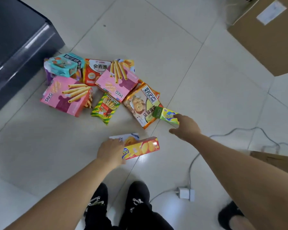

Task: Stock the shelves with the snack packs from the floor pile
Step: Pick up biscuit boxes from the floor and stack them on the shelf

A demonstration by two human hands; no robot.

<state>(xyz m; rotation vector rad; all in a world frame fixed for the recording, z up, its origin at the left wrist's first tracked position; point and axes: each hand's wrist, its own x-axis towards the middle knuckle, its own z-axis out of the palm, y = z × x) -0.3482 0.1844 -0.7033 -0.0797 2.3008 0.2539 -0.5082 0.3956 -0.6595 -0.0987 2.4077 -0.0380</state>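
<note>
Reaching at floor pile (66, 97) | left grip (111, 151) clenched round red-yellow cheese box (143, 147), 5 o'clock of pile | right grip (184, 127) touching yellow-green pack (166, 114), 4 o'clock; hold cannot be told.

Head-worn wide view, steeply down onto the floor (181, 72)

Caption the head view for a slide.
A person's left hand grips a long red-and-yellow cardboard biscuit box while the right hand touches a small yellow-green carton at the edge of the snack pile.
</note>
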